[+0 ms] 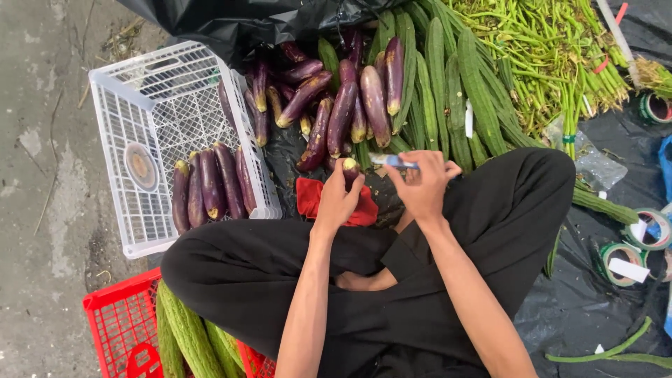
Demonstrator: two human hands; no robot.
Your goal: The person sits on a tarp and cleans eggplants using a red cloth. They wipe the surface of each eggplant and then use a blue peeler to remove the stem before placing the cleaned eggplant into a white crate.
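The left hand (338, 199) is gripping 1 purple eggplant (350, 170) from below, fingers wrapped snugly around its body so that the stem end is sticking up and facing the other hand — a hold that is keeping the cut end exposed and steady. The right hand (422, 183) is pinching a small blue-handled blade (393, 162), fingers closed tight on the handle, with the tip pointing left toward the eggplant's top; the tool looks to be almost at the stem, though whether it is actually touching cannot be told.

The person is sitting cross-legged on the ground, so both hands are working just above the knees, close to the body where the forearms can brace. A red cloth (313, 198) is lying directly under the left hand, on the black plastic sheet (581, 301).

Just ahead, a loose pile of eggplants (336, 98) is lying within easy reach, beside long ridged gourds (455, 91) and bundled green beans (553, 49). To the left, a white plastic crate (164, 133) is lying tipped on its side with 4 eggplants (210, 185) lined up inside, stems toward the person — near enough to drop a piece in without stretching. A red crate (119, 325) of gourds is sitting by the left knee, and rolls of tape (623, 255) are lying to the right.
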